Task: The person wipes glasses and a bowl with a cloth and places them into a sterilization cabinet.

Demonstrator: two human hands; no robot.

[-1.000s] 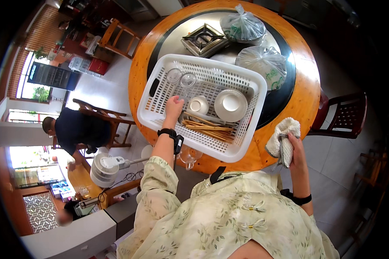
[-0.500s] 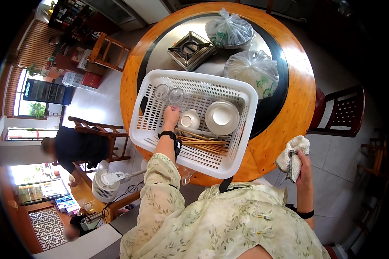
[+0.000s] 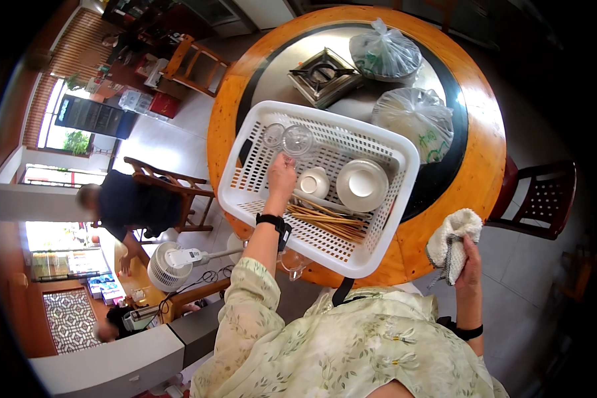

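Note:
A white slotted plastic basket (image 3: 397,219) stands on the near part of a round wooden table. My left hand (image 3: 282,175) is over its left half, fingers closed on the edge of a clear glass (image 3: 298,138). Another clear glass (image 3: 272,134) sits beside it in the basket corner. Near that hand are a small white bowl (image 3: 313,182), a stack of white dishes (image 3: 363,186) and a bundle of wooden chopsticks (image 3: 328,220). Off the table's right side, my right hand (image 3: 469,266) grips a whitish cloth with a grey edge (image 3: 454,240).
Behind the basket stand a portable gas stove (image 3: 322,77) and two plastic-bagged bundles, one far (image 3: 386,54) and one nearer (image 3: 414,125). A dark red chair (image 3: 537,196) is at right. To the left are a white fan (image 3: 172,266) and a person in dark clothing (image 3: 136,204).
My left hand and the glass have risen slightly; the glass looks larger and nearer. The whole view has shifted, moving the table rightward in it. My right hand still holds the cloth.

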